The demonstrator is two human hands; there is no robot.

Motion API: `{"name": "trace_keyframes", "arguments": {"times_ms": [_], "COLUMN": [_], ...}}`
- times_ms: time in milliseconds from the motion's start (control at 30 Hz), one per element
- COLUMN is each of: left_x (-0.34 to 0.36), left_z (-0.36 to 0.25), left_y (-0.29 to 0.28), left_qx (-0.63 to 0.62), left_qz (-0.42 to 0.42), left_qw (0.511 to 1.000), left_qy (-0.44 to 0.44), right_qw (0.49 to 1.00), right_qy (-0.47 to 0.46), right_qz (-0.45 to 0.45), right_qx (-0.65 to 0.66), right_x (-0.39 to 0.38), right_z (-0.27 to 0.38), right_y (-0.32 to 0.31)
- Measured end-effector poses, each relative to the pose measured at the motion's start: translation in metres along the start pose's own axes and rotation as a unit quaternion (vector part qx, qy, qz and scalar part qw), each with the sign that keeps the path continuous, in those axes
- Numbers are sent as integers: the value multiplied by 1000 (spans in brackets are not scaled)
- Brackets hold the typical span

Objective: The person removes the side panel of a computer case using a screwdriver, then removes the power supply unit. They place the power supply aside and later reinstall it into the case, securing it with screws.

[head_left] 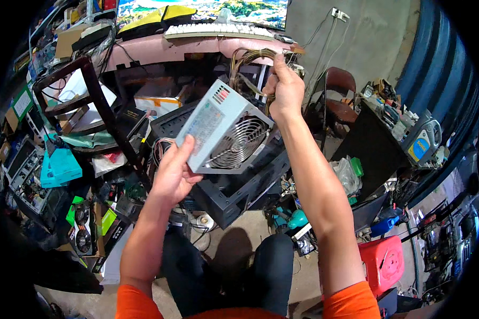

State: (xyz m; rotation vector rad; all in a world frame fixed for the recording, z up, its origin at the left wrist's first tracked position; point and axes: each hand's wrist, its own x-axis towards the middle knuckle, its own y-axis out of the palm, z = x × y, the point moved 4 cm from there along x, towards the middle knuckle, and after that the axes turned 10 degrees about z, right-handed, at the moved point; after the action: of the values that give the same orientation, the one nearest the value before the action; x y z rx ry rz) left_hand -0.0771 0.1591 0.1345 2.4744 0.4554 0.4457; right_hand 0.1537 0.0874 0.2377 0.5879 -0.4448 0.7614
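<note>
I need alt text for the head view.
A grey power supply is held above a black computer case, left-hand grip on its casing, right-hand grip on its cables. Beyond are a white keyboard and lit screen.

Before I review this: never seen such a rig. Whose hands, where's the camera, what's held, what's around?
No robot here: these are a person's two bare hands. The single picture comes from a wide fisheye camera on their head, looking down, so edges bend and the rim is black.

The left hand grips a corner of a grey metal box with a round fan grille, apparently a computer power supply. The right hand holds its cable bundle up.

Below the box is a black computer case. Beyond, a pink-topped desk bears a white keyboard, with a lit screen behind.
</note>
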Motion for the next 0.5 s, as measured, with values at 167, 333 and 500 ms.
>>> {"name": "trace_keyframes", "arguments": {"times_ms": [167, 333, 500], "left_x": [-15, -18, -19], "left_z": [11, 51, 31], "left_y": [20, 36, 42], "left_qx": [38, 186, 449], "left_qz": [36, 17, -132], "left_qw": [998, 980, 881], "left_qy": [33, 71, 70], "right_qw": [995, 983, 968], "right_qy": [96, 167, 218], "right_qz": [29, 56, 115], "right_qx": [-9, 46, -49], "right_x": [0, -5, -4], "right_z": [-52, -71, -100], "right_y": [-22, -34, -29]}}
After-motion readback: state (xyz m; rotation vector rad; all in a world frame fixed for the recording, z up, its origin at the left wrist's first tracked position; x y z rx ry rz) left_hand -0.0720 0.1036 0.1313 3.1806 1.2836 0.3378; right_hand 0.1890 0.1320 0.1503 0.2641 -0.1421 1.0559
